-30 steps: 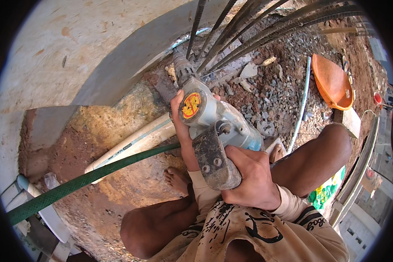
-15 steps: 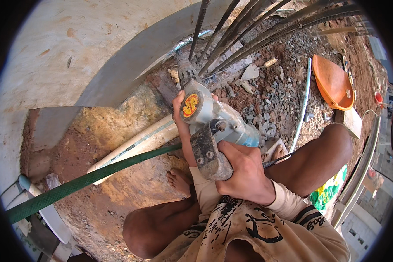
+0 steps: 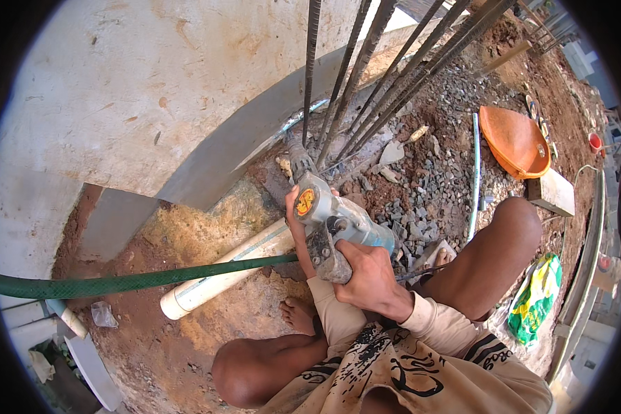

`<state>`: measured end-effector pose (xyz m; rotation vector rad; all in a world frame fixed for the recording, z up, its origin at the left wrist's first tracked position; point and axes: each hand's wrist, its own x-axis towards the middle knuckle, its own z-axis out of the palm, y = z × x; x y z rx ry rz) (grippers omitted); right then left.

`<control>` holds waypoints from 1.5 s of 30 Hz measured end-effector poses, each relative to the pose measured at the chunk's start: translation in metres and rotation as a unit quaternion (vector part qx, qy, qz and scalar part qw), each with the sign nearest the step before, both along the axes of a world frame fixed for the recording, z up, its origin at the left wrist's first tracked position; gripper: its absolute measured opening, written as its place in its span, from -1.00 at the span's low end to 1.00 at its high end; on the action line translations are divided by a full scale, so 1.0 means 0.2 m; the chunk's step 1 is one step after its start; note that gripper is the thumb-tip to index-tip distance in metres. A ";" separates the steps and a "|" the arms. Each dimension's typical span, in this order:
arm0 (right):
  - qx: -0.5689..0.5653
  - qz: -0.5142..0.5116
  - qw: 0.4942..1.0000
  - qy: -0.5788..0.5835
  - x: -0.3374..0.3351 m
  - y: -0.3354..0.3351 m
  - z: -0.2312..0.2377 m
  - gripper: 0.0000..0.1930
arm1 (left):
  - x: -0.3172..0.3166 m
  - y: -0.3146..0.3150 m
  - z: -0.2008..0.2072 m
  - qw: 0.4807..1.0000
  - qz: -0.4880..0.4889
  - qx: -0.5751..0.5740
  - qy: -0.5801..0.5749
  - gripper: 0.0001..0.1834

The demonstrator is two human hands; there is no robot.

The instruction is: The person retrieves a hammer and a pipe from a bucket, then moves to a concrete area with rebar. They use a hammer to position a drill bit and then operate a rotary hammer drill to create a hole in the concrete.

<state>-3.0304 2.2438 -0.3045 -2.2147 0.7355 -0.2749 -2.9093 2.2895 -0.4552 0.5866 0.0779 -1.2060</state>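
Note:
A grey demolition hammer with an orange-yellow round label slants across the middle, its nose pointing away at the foot of the rebars. My right hand is closed around its rear handle. Further forward, my left hand wraps the front of the body near the nose; some of its fingers are hidden behind the housing. The bit's tip cannot be made out. A cream plastic pipe lies on the ground left of the hammer, and a green hose runs across in front of it.
Tall steel rebars rise beyond the hammer, beside a pale curved wall. A trowel lies by gravel. At right are a thin pipe, an orange basin, a pale block and a green-yellow bag.
The view has shifted and drawn back, showing more of the wall and bag. Both hands keep their hold on the demolition hammer, which stays at the same spot by the rebars.

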 end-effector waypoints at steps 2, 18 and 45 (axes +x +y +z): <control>0.020 -0.013 1.000 -0.006 -0.06 0.04 -0.08 -0.64 | -0.07 0.02 0.00 1.000 -0.001 0.022 0.003 -0.33; 0.022 0.004 1.000 0.020 0.05 -0.02 -0.03 -0.62 | -0.18 0.07 -0.07 0.998 0.013 0.061 -0.008 -0.32; 0.077 -0.026 0.993 -0.081 -0.52 0.29 -0.40 -0.41 | -0.34 0.23 -0.02 0.996 0.013 0.078 -0.051 -0.31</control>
